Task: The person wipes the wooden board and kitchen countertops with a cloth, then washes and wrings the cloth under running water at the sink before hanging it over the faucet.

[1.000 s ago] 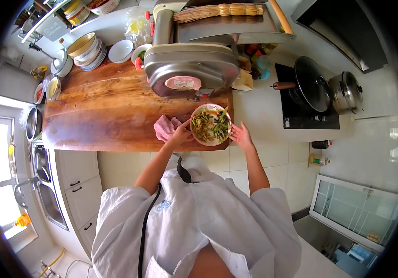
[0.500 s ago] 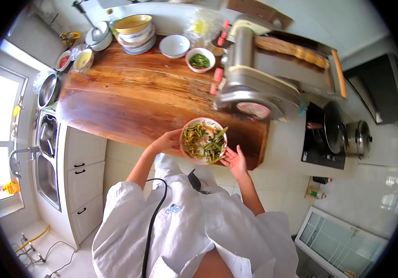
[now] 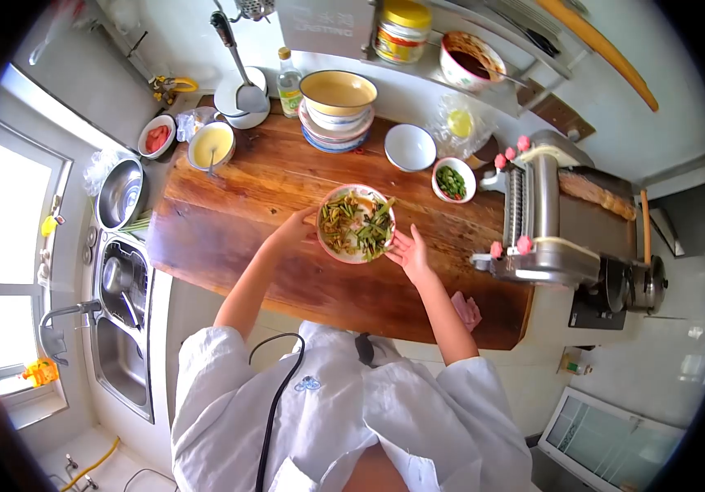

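Between my two hands is a pink-rimmed plate [image 3: 352, 259] of cooked green vegetables [image 3: 371, 231], cut into strips, with some white bottom showing. My left hand [image 3: 297, 227] grips its left rim, the fingers partly hidden beneath it. On the lower right, my right hand [image 3: 410, 251] holds the rim with its fingertips, thumb raised. The plate is over the wooden table [image 3: 279, 283]; whether it touches the wood I cannot tell. Behind it are an empty white bowl [image 3: 410, 148] and a small bowl of chopped greens [image 3: 454, 179].
A noodle machine [image 3: 545, 217] stands at the right of the table, a pink cloth [image 3: 466, 310] near the front edge. At the back are stacked bowls and plates [image 3: 337, 115], a glass bottle [image 3: 289, 84] and a bowl of yellow liquid [image 3: 211, 147]. Left is a sink [image 3: 123, 361].
I have moved closer to the table with the plate, so it is now over the wood instead of at the front edge. More of the shelf and back wall shows.
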The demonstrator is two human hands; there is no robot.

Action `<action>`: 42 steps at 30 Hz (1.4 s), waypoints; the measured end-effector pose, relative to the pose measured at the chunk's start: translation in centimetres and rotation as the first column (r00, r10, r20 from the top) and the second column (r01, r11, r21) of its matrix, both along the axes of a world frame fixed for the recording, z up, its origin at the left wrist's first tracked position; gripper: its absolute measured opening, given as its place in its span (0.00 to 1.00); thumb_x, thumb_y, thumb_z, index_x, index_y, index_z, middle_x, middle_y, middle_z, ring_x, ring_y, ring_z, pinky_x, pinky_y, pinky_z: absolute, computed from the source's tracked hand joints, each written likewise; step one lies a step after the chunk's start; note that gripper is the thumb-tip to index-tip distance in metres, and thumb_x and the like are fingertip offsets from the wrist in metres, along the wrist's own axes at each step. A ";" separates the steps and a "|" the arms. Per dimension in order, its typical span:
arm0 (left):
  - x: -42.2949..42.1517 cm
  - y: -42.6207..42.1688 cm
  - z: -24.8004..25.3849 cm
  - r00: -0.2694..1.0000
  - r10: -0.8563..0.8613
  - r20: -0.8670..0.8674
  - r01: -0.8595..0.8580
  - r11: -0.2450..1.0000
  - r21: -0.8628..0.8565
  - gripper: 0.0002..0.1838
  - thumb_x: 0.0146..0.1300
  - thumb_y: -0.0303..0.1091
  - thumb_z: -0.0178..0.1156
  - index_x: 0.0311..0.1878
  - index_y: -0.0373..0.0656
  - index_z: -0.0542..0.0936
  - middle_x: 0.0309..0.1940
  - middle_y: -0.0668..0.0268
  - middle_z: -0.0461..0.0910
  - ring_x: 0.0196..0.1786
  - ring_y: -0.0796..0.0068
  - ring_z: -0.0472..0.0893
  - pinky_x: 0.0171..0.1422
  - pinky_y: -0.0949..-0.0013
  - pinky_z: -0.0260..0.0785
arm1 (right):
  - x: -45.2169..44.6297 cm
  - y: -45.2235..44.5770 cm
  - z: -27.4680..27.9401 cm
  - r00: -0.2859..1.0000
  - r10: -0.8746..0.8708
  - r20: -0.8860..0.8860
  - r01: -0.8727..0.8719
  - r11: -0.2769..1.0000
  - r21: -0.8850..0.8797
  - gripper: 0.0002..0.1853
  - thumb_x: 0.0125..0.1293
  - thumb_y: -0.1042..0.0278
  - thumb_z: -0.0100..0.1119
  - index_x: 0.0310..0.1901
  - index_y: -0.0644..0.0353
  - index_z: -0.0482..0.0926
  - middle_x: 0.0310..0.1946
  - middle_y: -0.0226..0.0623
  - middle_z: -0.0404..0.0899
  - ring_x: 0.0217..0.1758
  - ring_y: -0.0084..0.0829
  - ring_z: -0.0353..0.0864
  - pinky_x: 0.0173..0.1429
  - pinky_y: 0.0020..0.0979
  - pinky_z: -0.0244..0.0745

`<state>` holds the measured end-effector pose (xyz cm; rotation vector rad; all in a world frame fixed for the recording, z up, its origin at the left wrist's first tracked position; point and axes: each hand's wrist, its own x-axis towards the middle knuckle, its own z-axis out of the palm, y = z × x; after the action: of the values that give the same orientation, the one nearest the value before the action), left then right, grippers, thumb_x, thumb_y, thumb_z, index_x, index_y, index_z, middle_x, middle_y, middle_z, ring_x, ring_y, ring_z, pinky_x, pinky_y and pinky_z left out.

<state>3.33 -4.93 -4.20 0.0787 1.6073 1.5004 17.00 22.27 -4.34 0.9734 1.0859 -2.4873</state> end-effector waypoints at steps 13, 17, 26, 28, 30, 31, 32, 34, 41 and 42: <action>-14.4 -12.4 -5.0 0.868 0.478 -0.134 -0.493 0.859 -0.138 0.22 0.54 0.22 0.55 0.55 0.39 0.72 0.32 0.62 0.79 0.28 0.74 0.80 0.31 0.71 0.76 | -20.5 -13.6 -3.9 0.995 0.095 0.033 -0.094 0.995 -0.036 0.39 0.61 0.38 0.44 0.61 0.67 0.60 0.58 0.44 0.66 0.61 0.37 0.65 0.65 0.42 0.59; -15.4 -12.4 -5.5 0.830 0.487 -0.272 -0.539 0.825 -0.168 0.21 0.56 0.22 0.51 0.55 0.42 0.73 0.32 0.62 0.79 0.29 0.75 0.80 0.30 0.71 0.76 | -22.2 -14.8 -4.8 0.998 0.043 0.043 -0.041 0.998 -0.041 0.35 0.63 0.41 0.43 0.61 0.64 0.63 0.58 0.44 0.66 0.59 0.37 0.67 0.65 0.43 0.57; -4.6 -6.2 -3.8 0.208 0.676 -0.707 -0.903 0.411 0.127 0.16 0.58 0.22 0.47 0.51 0.39 0.71 0.34 0.63 0.78 0.36 0.74 0.77 0.41 0.72 0.70 | -8.2 -10.6 -1.8 0.994 0.081 -0.069 -0.046 0.913 0.405 0.21 0.64 0.62 0.52 0.56 0.64 0.69 0.55 0.40 0.70 0.57 0.29 0.70 0.59 0.32 0.67; 0.5 -2.5 -4.5 0.584 0.506 -0.635 -0.690 0.721 -0.059 0.14 0.59 0.23 0.48 0.50 0.39 0.71 0.38 0.60 0.78 0.38 0.71 0.78 0.43 0.70 0.70 | 0.0 -7.1 -2.9 0.971 0.230 -0.059 -0.076 0.536 0.841 0.18 0.61 0.65 0.56 0.52 0.60 0.74 0.53 0.41 0.71 0.56 0.31 0.71 0.57 0.33 0.68; 4.9 1.9 -4.2 0.829 -0.049 -0.557 -0.062 0.982 -0.179 0.14 0.60 0.25 0.50 0.51 0.38 0.71 0.39 0.60 0.78 0.39 0.69 0.78 0.44 0.68 0.70 | 7.4 -2.7 -1.6 0.972 0.230 0.041 -0.019 -0.099 0.995 0.18 0.55 0.66 0.60 0.49 0.56 0.77 0.53 0.43 0.71 0.57 0.40 0.69 0.59 0.38 0.64; 6.6 4.2 -3.5 0.860 -0.240 -0.450 0.242 0.969 -0.054 0.14 0.60 0.26 0.50 0.50 0.38 0.72 0.39 0.60 0.78 0.39 0.69 0.79 0.43 0.69 0.70 | 10.8 -0.5 -1.4 0.982 0.166 0.095 -0.055 -0.228 0.972 0.21 0.52 0.66 0.62 0.50 0.56 0.76 0.56 0.45 0.68 0.60 0.45 0.64 0.61 0.41 0.61; 8.5 6.5 -2.4 0.820 -0.443 -0.362 0.505 0.858 0.096 0.13 0.60 0.26 0.51 0.49 0.38 0.73 0.39 0.60 0.79 0.39 0.69 0.79 0.43 0.69 0.70 | 14.0 1.3 -1.4 0.985 0.098 0.142 -0.100 -0.346 0.933 0.25 0.48 0.66 0.64 0.51 0.55 0.75 0.58 0.48 0.64 0.62 0.49 0.60 0.64 0.44 0.57; 11.7 11.5 -0.8 0.632 -0.736 -0.243 0.763 0.646 0.030 0.16 0.60 0.27 0.51 0.52 0.38 0.72 0.42 0.58 0.78 0.42 0.67 0.79 0.46 0.68 0.71 | 18.8 3.7 -0.1 0.986 -0.023 0.165 -0.162 -0.364 0.917 0.32 0.45 0.61 0.67 0.56 0.52 0.71 0.64 0.53 0.53 0.66 0.55 0.51 0.67 0.51 0.48; 25.0 25.1 -3.1 0.689 -0.177 -0.703 0.259 0.966 0.011 0.23 0.54 0.24 0.54 0.56 0.34 0.69 0.59 0.49 0.65 0.63 0.51 0.62 0.66 0.60 0.55 | 23.4 8.8 -2.5 0.945 0.306 0.112 0.034 -0.433 0.901 0.33 0.42 0.55 0.68 0.55 0.46 0.72 0.62 0.54 0.53 0.63 0.55 0.54 0.63 0.55 0.49; 26.7 26.0 -4.9 0.691 -0.174 -0.702 0.252 0.968 0.007 0.23 0.54 0.24 0.54 0.56 0.34 0.69 0.59 0.49 0.65 0.63 0.51 0.62 0.66 0.60 0.55 | 23.5 9.3 -3.2 0.943 0.314 0.111 0.037 -0.429 0.903 0.33 0.42 0.55 0.68 0.55 0.46 0.72 0.62 0.54 0.53 0.63 0.55 0.54 0.63 0.55 0.49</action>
<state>29.99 21.09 -9.12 0.9756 2.0062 1.4413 40.45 31.54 -7.56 0.4960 3.3403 -0.5333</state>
